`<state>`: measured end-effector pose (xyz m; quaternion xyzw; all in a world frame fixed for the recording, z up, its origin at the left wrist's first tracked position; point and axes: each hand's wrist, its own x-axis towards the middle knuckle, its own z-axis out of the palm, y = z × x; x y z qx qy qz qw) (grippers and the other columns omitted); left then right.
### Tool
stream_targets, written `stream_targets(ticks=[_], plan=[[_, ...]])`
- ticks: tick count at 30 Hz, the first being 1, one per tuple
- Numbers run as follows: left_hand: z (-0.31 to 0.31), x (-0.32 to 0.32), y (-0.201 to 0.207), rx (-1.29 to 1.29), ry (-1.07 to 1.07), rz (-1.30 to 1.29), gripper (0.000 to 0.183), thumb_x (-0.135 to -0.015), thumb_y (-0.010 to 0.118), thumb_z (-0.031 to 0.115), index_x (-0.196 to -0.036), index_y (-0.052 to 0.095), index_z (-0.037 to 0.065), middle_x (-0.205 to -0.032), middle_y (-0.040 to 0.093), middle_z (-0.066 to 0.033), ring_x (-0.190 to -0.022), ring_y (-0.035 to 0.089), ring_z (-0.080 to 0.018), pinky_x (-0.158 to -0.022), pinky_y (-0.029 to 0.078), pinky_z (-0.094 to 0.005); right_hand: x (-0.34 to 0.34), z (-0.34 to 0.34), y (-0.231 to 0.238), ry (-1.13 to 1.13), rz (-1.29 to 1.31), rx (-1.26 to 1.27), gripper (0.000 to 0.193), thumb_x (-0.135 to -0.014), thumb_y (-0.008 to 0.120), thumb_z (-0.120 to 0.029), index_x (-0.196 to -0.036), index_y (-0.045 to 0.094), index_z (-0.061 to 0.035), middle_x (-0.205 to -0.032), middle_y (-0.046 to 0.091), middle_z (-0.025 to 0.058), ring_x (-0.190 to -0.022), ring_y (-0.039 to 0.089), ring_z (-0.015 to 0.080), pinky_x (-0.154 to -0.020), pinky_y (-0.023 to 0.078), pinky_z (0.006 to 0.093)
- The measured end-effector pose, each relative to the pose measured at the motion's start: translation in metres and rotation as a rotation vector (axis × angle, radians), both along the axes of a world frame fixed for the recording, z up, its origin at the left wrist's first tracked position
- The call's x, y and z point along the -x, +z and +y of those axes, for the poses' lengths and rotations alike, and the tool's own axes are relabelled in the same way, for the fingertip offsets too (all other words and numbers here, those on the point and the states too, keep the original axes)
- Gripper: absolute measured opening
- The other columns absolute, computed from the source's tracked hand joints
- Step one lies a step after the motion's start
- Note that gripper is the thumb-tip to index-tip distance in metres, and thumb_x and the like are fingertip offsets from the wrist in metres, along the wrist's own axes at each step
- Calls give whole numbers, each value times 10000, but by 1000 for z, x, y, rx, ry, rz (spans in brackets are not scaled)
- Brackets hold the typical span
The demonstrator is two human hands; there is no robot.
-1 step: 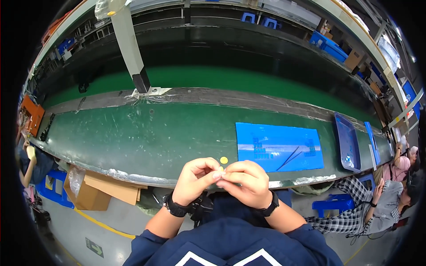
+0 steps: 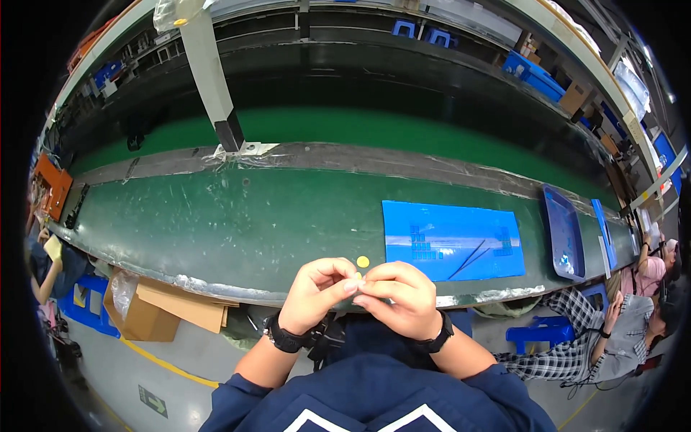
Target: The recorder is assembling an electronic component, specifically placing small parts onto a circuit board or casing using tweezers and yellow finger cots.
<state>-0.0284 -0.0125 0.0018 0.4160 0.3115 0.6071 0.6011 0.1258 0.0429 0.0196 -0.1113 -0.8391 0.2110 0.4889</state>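
While my left hand (image 2: 317,295) and right hand (image 2: 399,299) pinch together, something tiny hides between the fingertips. It seems light and easily dropped; a small yellow disc (image 2: 363,262) lies just beyond them

Left hand (image 2: 317,291) and right hand (image 2: 399,297) meet fingertip to fingertip — both curled, pinching.

Tiny item between pinched fingertips (image 2: 350,286) (too small to identify)

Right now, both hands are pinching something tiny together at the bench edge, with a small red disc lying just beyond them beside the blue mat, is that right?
Not quite: the small disc is yellow, not red, as the head view shows. The rest stands: the left hand and right hand meet fingertip to fingertip at the bench edge, the disc beside the blue mat.
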Motion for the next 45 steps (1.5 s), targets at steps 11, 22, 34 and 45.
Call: stream_targets(ticks=[11, 22, 34, 45], plan=[[30, -7, 28, 77, -340, -24, 122, -823, 561, 60, -938, 524, 40, -837, 509, 26, -758, 473, -36, -657, 402, -180, -26, 13, 18, -84, 205, 257, 202, -640, 695, -6, -823, 632, -64, -860, 582, 61, -658, 562, 138, -570, 439, 240], [88, -25, 19, 272, -511, 158, 192, -821, 584, 140, -982, 566, 37, -832, 583, 16, -699, 503, -22, -614, 405, -157, -63, 34, 4, -375, -79, -113, 227, -590, 706, -55, -797, 647, -127, -815, 615, -9, -627, 542, 146, -564, 390, 264], [95, -26, 0, 316, -734, 24, 68, -789, 586, 39, -832, 586, -14, -798, 598, -42, -721, 542, -87, -670, 423, -211, -58, 26, -6, -206, 177, 191, 203, -603, 760, -111, -755, 629, -84, -800, 585, 29, -645, 551, 152, -538, 404, 258], [80, -14, 3, 408, -1060, -138, 96, -774, 614, 57, -822, 587, -21, -774, 590, -58, -708, 555, -103, -632, 431, -202, -47, 16, -10, 37, 250, 57, 285, -688, 704, -202, -914, 629, -46, -975, 611, 79, -589, 522, 170, -532, 385, 271]])
